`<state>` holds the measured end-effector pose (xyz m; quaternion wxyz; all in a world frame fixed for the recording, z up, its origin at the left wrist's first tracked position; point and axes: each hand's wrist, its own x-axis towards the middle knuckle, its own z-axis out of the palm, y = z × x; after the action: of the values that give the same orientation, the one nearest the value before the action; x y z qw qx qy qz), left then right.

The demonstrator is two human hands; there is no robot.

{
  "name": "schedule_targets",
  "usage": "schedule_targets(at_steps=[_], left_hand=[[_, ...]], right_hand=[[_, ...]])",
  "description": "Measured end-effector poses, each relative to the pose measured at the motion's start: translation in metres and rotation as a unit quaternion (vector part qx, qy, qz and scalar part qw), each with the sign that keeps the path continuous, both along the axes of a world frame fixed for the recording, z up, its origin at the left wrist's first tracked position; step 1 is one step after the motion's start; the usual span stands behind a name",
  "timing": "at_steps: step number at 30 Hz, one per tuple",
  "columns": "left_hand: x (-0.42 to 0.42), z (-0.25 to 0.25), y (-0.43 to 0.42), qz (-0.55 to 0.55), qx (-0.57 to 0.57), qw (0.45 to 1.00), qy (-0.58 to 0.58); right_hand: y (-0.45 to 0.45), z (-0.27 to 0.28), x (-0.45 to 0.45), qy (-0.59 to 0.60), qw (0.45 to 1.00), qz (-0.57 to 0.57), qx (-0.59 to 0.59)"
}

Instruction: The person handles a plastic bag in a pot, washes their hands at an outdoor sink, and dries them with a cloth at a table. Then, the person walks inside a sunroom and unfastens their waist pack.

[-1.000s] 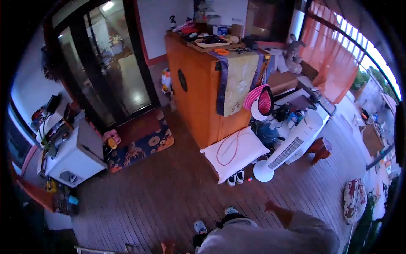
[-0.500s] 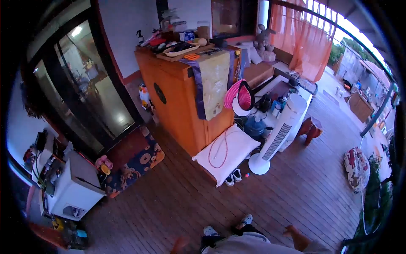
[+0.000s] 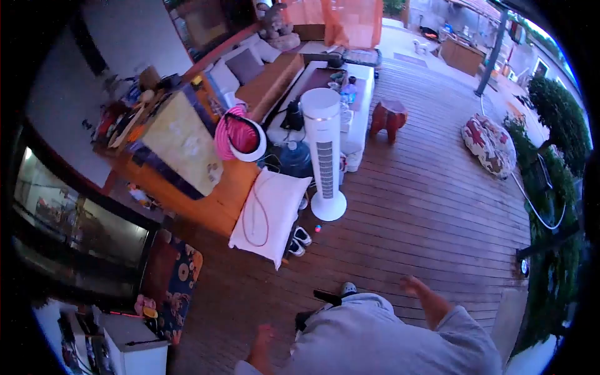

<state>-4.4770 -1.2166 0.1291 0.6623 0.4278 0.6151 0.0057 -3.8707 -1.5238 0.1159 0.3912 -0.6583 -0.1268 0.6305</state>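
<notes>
Spotting nothing in either hand here, though motion blur makes that iffy. The left hand (image 3: 264, 337) is near 6 o'clock and the right hand (image 3: 414, 287) between 4 and 5, both over the wooden deck (image 3: 431, 219). Can't tell if the fingers are spread or pressed together on either 1. Both arms sit out from the body, maybe just for balance.

Closest stuff ahead is a pair of shoes (image 3: 299, 241), 2 of them, at 6 o'clock just off center, right beside a white pillow (image 3: 284, 203). Probably tucked there so nobody trips. The pillow is around 7 to 8 o'clock, up against the orange cabinet (image 3: 234, 185), likely so it's out of the walkway. Can't see what's under it. A red cord (image 3: 267, 232) lies looped on top, I'd guess dropped there for convenience.

The tower fan (image 3: 325, 156) stands upright at 1 o'clock on its round base, maybe placed to blow across the deck. Toward 10 to 11, a pink hat (image 3: 231, 134) sits at the cabinet's corner, seemingly hung there for easy grabbing. 1 red stool (image 3: 389, 117) is parked at 2 o'clock.
</notes>
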Motion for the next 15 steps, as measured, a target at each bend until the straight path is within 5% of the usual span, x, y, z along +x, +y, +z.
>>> schedule_targets(at_steps=[1,4,5,7,11,13,15], left_hand=[[0.011,-0.004,0.009,-0.018,0.007,1.0,0.0],[0.05,-0.01,0.035,-0.069,0.017,0.998,-0.002],[0.062,-0.015,0.043,-0.087,0.02,0.996,-0.003],[0.09,-0.029,0.062,-0.113,0.021,0.993,-0.018],[0.155,-0.044,0.104,-0.103,-0.04,0.991,-0.076],[0.214,0.01,0.104,-0.119,0.123,0.978,-0.116],[0.227,-0.038,0.133,-0.136,0.125,0.979,-0.09]], right_hand=[[0.032,0.069,-0.01,-0.197,0.959,0.172,-0.109],[-0.038,-0.102,0.041,-0.21,0.971,-0.067,0.096],[-0.025,-0.046,0.042,-0.188,0.979,-0.066,-0.035],[-0.02,-0.013,0.047,-0.154,0.979,-0.1,-0.087],[-0.039,0.005,0.051,-0.093,0.979,-0.143,-0.111],[-0.056,0.0,0.05,-0.056,0.978,-0.163,-0.121],[-0.091,-0.037,0.045,-0.003,0.975,-0.22,-0.036]])
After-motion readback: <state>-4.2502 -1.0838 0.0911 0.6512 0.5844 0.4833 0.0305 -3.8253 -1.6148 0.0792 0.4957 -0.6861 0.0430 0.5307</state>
